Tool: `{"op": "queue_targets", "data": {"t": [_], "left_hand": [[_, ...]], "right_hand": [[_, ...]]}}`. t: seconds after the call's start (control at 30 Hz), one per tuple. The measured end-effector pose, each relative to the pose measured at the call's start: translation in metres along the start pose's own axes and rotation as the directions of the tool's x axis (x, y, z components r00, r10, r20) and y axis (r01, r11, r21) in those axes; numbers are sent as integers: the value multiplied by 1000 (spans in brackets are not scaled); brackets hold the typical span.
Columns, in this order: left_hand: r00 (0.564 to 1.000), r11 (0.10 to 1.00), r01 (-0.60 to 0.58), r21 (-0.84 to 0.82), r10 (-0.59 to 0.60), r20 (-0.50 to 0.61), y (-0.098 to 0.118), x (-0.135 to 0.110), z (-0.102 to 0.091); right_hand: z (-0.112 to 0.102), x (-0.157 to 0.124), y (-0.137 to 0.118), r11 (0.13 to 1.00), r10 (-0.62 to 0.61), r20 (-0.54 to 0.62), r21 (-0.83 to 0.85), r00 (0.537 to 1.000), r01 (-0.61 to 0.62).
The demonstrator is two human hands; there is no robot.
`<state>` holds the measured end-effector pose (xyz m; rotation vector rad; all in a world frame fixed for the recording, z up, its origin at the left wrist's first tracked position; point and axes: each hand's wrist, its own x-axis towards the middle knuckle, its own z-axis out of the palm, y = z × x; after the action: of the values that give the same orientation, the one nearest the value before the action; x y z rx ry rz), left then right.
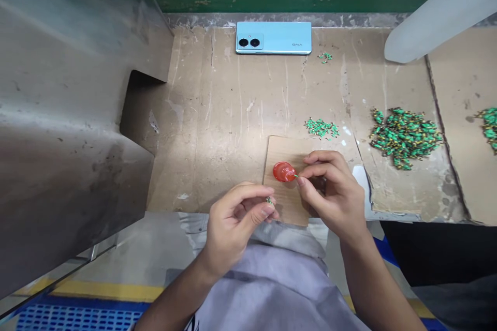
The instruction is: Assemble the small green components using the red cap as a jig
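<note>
Thumb and fingers of my left hand [240, 212] pinch a tiny green-and-dark part [269, 200] above the near edge of the cardboard piece. My right hand [332, 186] grips a thin green stick [296, 176], too small to make out fully. Its tip reaches the edge of a small red cup [283, 172], which has a shiny inside. That cup rests on a corrugated cardboard piece [285, 150]. Just beyond my right hand lies a small heap of loose green parts [321, 128].
A larger pile of green-and-brass parts [406, 137] lies to the right, another pile [490, 126] at the right edge. A light blue phone [275, 38] lies at the back beside a few loose parts [325, 57]. A metal housing [77, 103] borders the left; a white tube-like object [442, 15] slants in upper right.
</note>
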<state>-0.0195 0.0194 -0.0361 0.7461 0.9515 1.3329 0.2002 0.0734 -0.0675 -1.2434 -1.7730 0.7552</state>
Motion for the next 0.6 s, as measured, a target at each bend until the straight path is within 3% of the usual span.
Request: {"op": "queue_targets", "data": {"t": [0.23,0.43,0.5,0.6], "left_hand": [[995,988,99,-117,-98,16,1,0,2],[996,997,82,18,-82,28,1,0,1],[998,997,56,54,-57,24,1,0,0],[999,995,37,93,-40,36,2,1,-2]], "right_hand": [[-5,-6,-8,999,-5,-25,48,1000,6],[-1,-17,-41,992,-39,78,125,996,29],[-3,-18,-40,995,-53,81,83,995,46],[-14,-19,-24,991,-62,58,-118,996,68]]}}
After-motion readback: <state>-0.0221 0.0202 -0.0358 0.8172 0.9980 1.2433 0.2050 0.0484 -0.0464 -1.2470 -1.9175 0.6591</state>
